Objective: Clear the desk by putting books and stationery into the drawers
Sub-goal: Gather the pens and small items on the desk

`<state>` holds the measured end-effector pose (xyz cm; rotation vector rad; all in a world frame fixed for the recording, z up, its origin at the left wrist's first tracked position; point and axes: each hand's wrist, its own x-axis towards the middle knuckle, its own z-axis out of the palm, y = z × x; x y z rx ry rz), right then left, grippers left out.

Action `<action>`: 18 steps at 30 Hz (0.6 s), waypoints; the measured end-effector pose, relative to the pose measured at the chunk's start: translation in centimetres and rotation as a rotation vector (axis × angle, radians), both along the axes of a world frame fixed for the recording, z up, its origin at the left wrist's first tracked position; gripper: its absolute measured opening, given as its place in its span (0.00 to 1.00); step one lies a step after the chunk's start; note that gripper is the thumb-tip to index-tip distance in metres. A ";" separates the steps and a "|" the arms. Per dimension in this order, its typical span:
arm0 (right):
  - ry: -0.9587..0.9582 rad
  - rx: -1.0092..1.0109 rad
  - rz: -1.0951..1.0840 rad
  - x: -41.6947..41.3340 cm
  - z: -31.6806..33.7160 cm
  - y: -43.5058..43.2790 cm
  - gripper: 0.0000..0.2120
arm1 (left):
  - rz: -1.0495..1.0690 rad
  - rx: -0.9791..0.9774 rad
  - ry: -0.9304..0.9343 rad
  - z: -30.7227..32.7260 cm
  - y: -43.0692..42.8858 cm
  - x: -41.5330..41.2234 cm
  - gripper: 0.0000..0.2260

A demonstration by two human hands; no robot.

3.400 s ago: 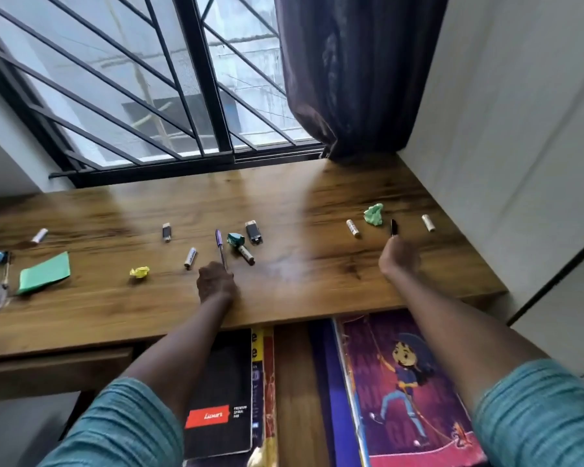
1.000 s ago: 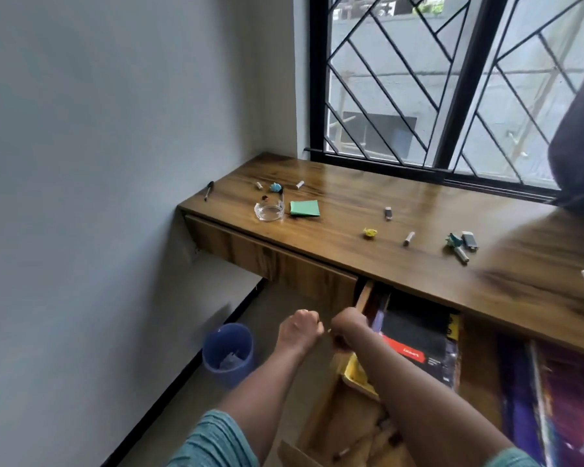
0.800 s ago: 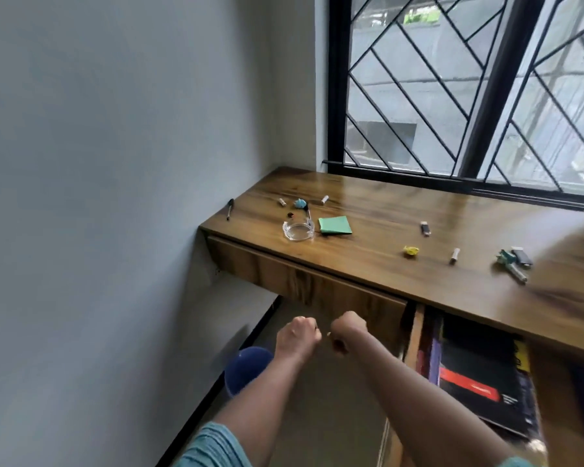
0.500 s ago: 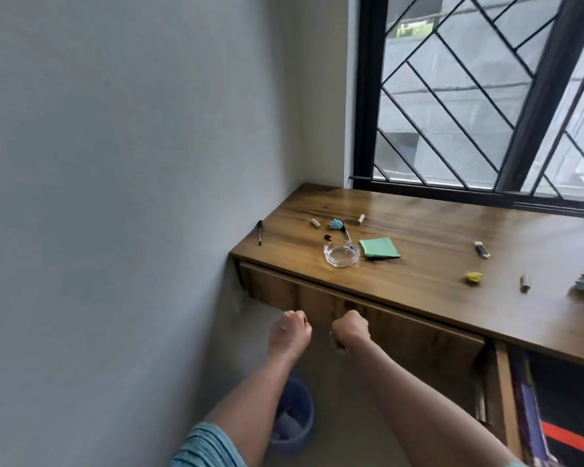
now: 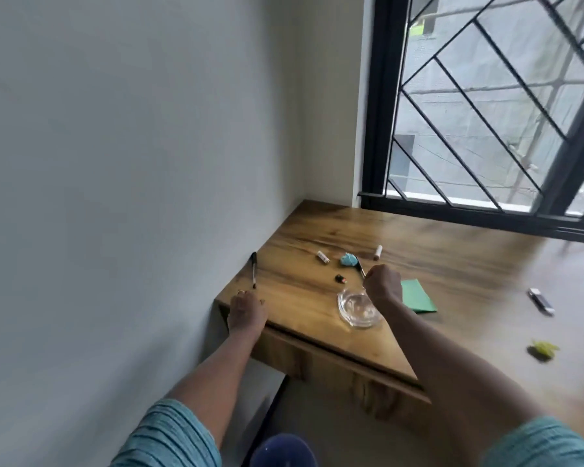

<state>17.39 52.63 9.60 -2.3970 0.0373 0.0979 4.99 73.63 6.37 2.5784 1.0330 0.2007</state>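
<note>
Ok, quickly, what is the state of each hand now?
Left hand: open, resting on desk corner near black pen.
Right hand: closed, grips thin pen.

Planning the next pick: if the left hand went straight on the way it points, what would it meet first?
Probably the black pen lying by the desk's wall-side edge, just beyond the left hand; nothing shows between them.

A wood-grain table (image 5: pixel 300 298) with a soft sheen carries a clear, glossy glass dish (image 5: pixel 351 308) and a matt green paper sheet (image 5: pixel 418 299), beside a smooth, matt painted wall (image 5: pixel 115 129) and black metal window bars (image 5: pixel 380 96). The sleeve (image 5: pixel 169 436) is ribbed teal cloth.
</note>
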 end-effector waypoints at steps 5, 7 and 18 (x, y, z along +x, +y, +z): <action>0.043 -0.087 0.080 7.5 -0.5 1.7 0.12 | 0.162 -0.059 0.070 -0.2 3.8 6.5 0.16; 0.084 -0.135 0.128 9.5 -0.9 2.0 0.13 | 0.252 -0.088 0.125 -0.3 4.9 8.5 0.17; 0.201 -0.190 0.025 12.6 -2.9 3.2 0.14 | 0.405 -0.281 -0.020 -1.6 6.5 12.5 0.18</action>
